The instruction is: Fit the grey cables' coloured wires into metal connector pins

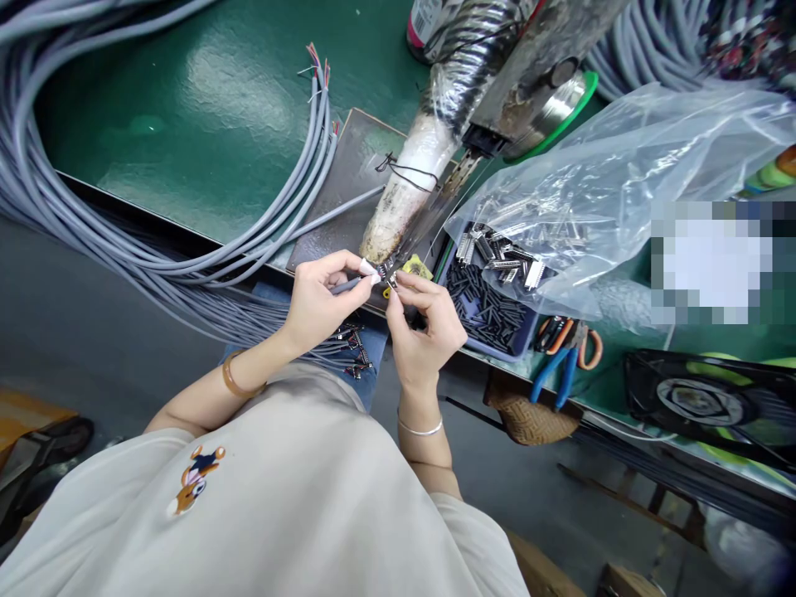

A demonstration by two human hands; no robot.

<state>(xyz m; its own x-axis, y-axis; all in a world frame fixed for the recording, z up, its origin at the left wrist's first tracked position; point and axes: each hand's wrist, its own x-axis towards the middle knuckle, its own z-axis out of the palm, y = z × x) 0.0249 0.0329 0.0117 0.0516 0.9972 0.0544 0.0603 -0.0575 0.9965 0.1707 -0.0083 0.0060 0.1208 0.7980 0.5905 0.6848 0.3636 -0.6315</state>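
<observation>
My left hand [323,298] is closed in a pinch on a grey cable [346,287], with white coverings on its fingertips. At the cable's tip sits a small dark connector [386,269], just under the soldering iron's long metal shaft [429,220]. My right hand [429,319] is closed too, thumb and forefinger pinched beside the connector. What lies between those fingertips is too small to make out. A wrapped white fume tube [398,199] opens right above both hands. Behind the right fingers is a yellow sponge [416,267].
Right of my hands stands a blue tray [519,344] of short black sleeves, with a plastic bag [597,191] of metal connectors over it. Pliers [565,365], a fan [702,406] and a solder spool [563,116] lie further right. Grey cables [186,257] fill the left.
</observation>
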